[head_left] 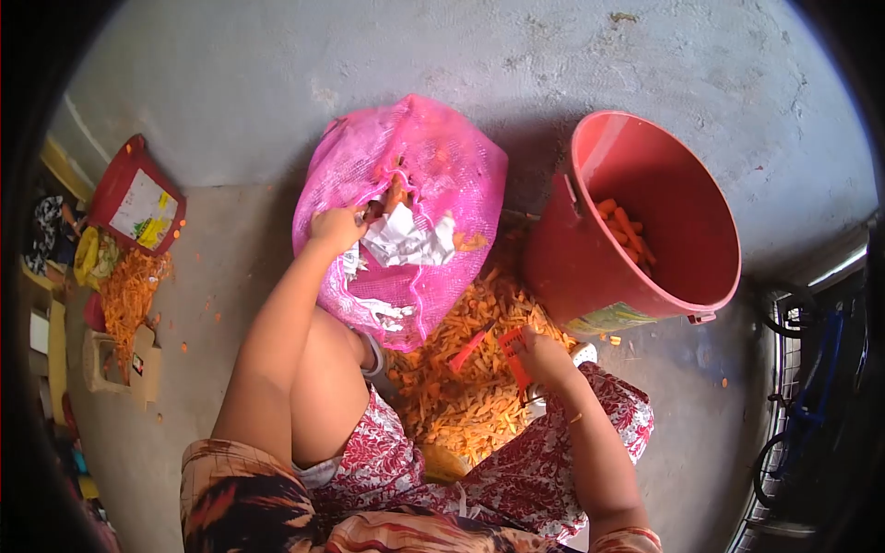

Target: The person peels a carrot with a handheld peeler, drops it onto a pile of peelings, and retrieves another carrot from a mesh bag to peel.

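Note:
A pink mesh sack (475, 175) leans by the wall, its opening facing me. Carrots (396, 192) and crumpled white paper (406, 238) show in that opening. My left hand (339, 229) reaches into the left side of the opening with its fingers curled; what they close on is hidden. Lower right, my right hand (546, 355) grips a flat orange-red tool with dark markings (513, 359), whose kind I cannot tell. Beneath it spreads a heap of carrot peelings (470, 405) between my legs. A pinkish-red strip (468, 352) overlaps the heap left of the tool.
Right of the sack, a large red bucket (553, 253) tilts toward me with peeled carrots (625, 230) inside. On the far left, a red container (138, 198) lies near more peelings (129, 290) and a cardboard box (138, 364). A bicycle (811, 396) stands at the right edge.

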`<state>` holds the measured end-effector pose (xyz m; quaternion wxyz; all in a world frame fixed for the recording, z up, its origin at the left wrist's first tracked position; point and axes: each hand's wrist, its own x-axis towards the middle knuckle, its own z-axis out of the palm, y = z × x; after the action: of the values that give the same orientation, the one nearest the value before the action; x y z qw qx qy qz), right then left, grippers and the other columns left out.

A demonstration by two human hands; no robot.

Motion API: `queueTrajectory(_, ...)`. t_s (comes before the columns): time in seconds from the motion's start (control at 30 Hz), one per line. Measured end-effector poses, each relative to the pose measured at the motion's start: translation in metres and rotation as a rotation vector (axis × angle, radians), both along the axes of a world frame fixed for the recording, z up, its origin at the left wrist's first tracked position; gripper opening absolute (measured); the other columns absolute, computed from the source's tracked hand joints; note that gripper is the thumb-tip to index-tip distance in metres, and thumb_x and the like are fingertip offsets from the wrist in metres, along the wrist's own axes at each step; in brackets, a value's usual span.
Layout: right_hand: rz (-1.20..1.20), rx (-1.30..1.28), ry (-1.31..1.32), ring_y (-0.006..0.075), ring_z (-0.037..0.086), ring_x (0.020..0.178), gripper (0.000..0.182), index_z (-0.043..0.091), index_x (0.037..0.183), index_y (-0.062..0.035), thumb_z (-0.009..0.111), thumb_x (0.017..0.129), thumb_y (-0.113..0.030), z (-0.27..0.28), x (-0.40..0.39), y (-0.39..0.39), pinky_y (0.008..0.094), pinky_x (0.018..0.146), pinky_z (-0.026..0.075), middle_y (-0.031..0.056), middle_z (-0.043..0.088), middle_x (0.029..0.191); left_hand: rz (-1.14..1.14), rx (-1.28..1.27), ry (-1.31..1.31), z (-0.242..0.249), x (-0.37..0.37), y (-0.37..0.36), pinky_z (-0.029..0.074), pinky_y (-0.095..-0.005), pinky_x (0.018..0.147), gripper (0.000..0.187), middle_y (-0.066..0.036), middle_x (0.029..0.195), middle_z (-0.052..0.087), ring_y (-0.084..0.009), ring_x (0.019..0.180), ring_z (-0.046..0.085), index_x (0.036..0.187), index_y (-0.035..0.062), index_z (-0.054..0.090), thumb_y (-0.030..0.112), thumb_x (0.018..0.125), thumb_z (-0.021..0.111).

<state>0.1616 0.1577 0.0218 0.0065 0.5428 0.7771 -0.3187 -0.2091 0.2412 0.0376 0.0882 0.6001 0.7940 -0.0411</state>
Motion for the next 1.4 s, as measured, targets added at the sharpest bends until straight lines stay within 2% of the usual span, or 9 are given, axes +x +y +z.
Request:
queueTrajectory(0.1, 0.034, -0.019, -0.018, 0.0382, 0.054, 0.073, 0.027, 0.045, 0.090, 0.0002, 0.042, 0.082, -0.026, 0.000, -0.009, 0.003, 0.0440, 0.066, 0.042, 0.0228, 0.057, 0.074, -0.014, -0.036, 0.099, -0.005, 0.001, -0.001, 0.030, -0.0458, 0.088, 0.098, -0.014, 0.104, 0.053, -0.0277, 0.101, 0.048, 0.131, 0.0222, 0.012, 0.035, 0.055, 0.071)
queueTrajectory(0.2, 0.048, -0.015, -0.023, 0.0378, 0.054, 0.072, 0.027, 0.044, 0.090, -0.0006, 0.042, 0.082, -0.026, -0.006, -0.012, 0.004, 0.0438, 0.065, 0.042, 0.0219, 0.057, 0.074, 0.003, 0.043, 0.180, -0.011, -0.006, 0.001, 0.027, -0.0451, 0.090, 0.104, -0.011, 0.113, 0.045, -0.0266, 0.109, 0.040, 0.132, 0.0216, 0.010, 0.035, 0.052, 0.074)
queueTrajectory(0.33, 0.069, -0.008, -0.025, 0.0376, 0.055, 0.072, 0.027, 0.044, 0.091, -0.0010, 0.042, 0.082, -0.027, -0.013, -0.016, 0.007, 0.0436, 0.065, 0.042, 0.0216, 0.057, 0.074, -0.063, -0.120, 0.120, -0.007, -0.019, -0.002, 0.022, -0.0420, 0.090, 0.072, -0.010, 0.119, 0.036, -0.0269, 0.112, 0.029, 0.120, 0.0298, 0.041, 0.033, 0.055, 0.071)
queueTrajectory(0.37, 0.072, -0.013, -0.025, 0.0377, 0.055, 0.072, 0.027, 0.044, 0.091, -0.0010, 0.042, 0.082, -0.027, -0.015, -0.016, 0.006, 0.0436, 0.065, 0.042, 0.0219, 0.057, 0.074, -0.090, -0.071, 0.063, -0.015, -0.024, -0.005, 0.020, -0.0427, 0.091, 0.047, -0.010, 0.120, 0.035, -0.0291, 0.113, 0.026, 0.104, 0.0292, 0.056, 0.034, 0.059, 0.066)
queueTrajectory(0.5, 0.075, -0.026, -0.020, 0.0379, 0.054, 0.073, 0.027, 0.045, 0.092, -0.0012, 0.042, 0.082, -0.026, -0.020, -0.015, 0.005, 0.0437, 0.066, 0.042, 0.0224, 0.057, 0.074, -0.197, -0.226, 0.080, -0.007, -0.017, -0.011, 0.020, -0.0463, 0.092, 0.035, -0.010, 0.122, 0.034, -0.0298, 0.112, 0.028, 0.098, 0.0256, 0.060, 0.036, 0.065, 0.056)
queueTrajectory(0.7, 0.076, -0.022, -0.018, 0.0374, 0.055, 0.073, 0.027, 0.045, 0.093, -0.0014, 0.043, 0.082, -0.025, -0.020, -0.015, 0.005, 0.0439, 0.065, 0.042, 0.0213, 0.057, 0.075, -0.345, -0.388, 0.072, 0.001, -0.002, -0.016, 0.017, -0.0516, 0.094, 0.035, -0.005, 0.107, 0.054, -0.0275, 0.112, 0.035, 0.097, 0.0156, 0.061, 0.037, 0.072, 0.050)
queueTrajectory(0.93, 0.051, -0.077, 0.007, 0.0383, 0.054, 0.073, 0.026, 0.045, 0.088, 0.0000, 0.044, 0.082, -0.025, -0.015, -0.020, 0.004, 0.0425, 0.065, 0.042, 0.0234, 0.055, 0.074, -0.054, -0.141, 0.091, -0.006, -0.009, -0.013, 0.016, -0.0515, 0.094, 0.044, -0.011, 0.100, 0.057, -0.0270, 0.105, 0.045, 0.099, 0.0095, 0.058, 0.044, 0.082, 0.036)
queueTrajectory(1.07, 0.095, -0.051, -0.044, 0.0369, 0.055, 0.071, 0.023, 0.046, 0.089, -0.0022, 0.043, 0.081, -0.024, -0.017, -0.021, 0.005, 0.0434, 0.063, 0.043, 0.0208, 0.057, 0.073, -0.116, -0.298, 0.317, -0.007, -0.010, -0.014, 0.015, -0.0486, 0.095, 0.053, -0.009, 0.099, 0.058, -0.0264, 0.107, 0.043, 0.094, 0.0081, 0.062, 0.049, 0.083, 0.030)
queueTrajectory(1.4, 0.125, -0.076, -0.050, 0.0371, 0.055, 0.071, 0.023, 0.044, 0.090, -0.0020, 0.044, 0.081, -0.023, -0.010, -0.027, 0.005, 0.0438, 0.061, 0.043, 0.0221, 0.057, 0.073, -0.323, 0.167, 0.316, -0.036, -0.025, -0.017, 0.026, -0.0478, 0.087, 0.053, -0.009, 0.101, 0.053, -0.0251, 0.104, 0.039, 0.084, 0.0045, 0.064, 0.049, 0.081, 0.036)
